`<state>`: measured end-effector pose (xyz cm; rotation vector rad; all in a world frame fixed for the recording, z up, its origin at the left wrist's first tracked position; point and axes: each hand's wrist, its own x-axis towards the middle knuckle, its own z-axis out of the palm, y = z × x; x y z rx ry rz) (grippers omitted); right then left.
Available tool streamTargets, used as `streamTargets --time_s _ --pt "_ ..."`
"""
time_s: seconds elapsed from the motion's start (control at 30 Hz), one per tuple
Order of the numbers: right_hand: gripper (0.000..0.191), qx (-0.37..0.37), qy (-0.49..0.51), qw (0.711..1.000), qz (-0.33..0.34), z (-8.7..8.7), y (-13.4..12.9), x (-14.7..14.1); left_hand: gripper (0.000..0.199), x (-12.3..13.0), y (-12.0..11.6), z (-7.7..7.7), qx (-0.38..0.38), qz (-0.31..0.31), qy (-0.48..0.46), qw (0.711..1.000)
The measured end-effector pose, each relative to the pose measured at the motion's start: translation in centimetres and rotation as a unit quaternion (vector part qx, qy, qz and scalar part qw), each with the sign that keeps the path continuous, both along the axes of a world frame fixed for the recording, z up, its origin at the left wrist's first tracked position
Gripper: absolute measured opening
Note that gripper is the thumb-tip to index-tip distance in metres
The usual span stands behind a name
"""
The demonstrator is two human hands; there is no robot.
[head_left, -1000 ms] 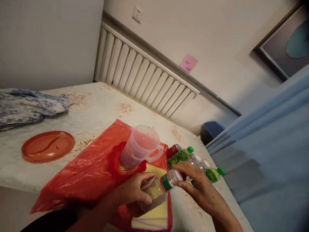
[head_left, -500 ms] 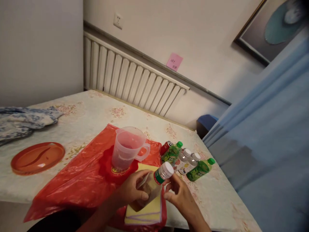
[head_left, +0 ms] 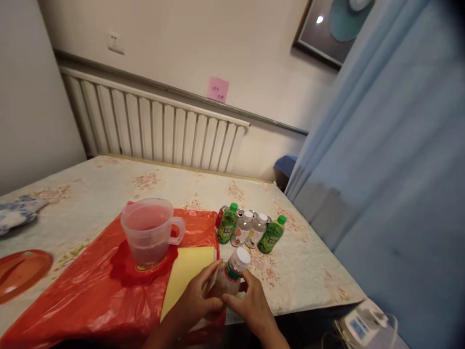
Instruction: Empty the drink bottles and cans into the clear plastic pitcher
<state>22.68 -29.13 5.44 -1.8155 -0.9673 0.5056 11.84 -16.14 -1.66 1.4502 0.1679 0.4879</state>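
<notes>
The left hand [head_left: 196,298] grasps the capped bottle [head_left: 229,278] around its left side. The right hand [head_left: 252,301] curls around the bottle's right side, thumb lying across the front near the left thumb. The bottle is located between both hands, white cap uppermost and leaning to the right; its base is hidden by the fingers.

Work surface: a table [head_left: 301,281] under a pale floral covering extends beyond and to both sides of the hands. A red plastic sheet [head_left: 83,295] lies to the left of the left hand and partly beneath it. A yellow cloth [head_left: 189,264] rests on the sheet, directly beyond the left hand. Farther left, a translucent pitcher [head_left: 147,235] stands upright on a red scalloped mat [head_left: 119,271]. An orange dish [head_left: 34,266] sits at far left.

Beyond the right hand, upright bottles [head_left: 256,232] form a row: two green at the ends, two clear between. A red can [head_left: 220,218] stands behind the left end.

Room: a white radiator [head_left: 160,128] and a wall [head_left: 174,39] bearing a pink note [head_left: 218,89] face the hands. A blue curtain [head_left: 381,145] hangs to their right.
</notes>
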Motion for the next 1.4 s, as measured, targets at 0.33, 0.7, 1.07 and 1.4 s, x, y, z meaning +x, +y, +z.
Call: streamTargets --time_s 0.33,0.7,1.07,1.4 --pt "0.043 0.009 -0.07 0.985 -0.158 -2.0 -6.3 10.2 0.041 -0.4 5.2 -6.9 0.412 0.318 0.202 0.83" --pt "0.039 0.003 -0.147 0.953 -0.263 -3.8 -9.4 22.3 0.033 -1.7 6.7 -9.6 0.596 0.328 0.239 0.693" --pt "0.039 -0.002 -0.166 0.952 -0.257 -5.0 -7.9 26.7 0.033 -1.9 7.0 -9.5 0.602 0.321 0.244 0.689" --pt "0.064 -0.013 -0.148 0.942 -0.3 -6.0 -5.9 27.0 0.033 -1.9 6.9 -9.2 0.597 0.33 0.232 0.694"
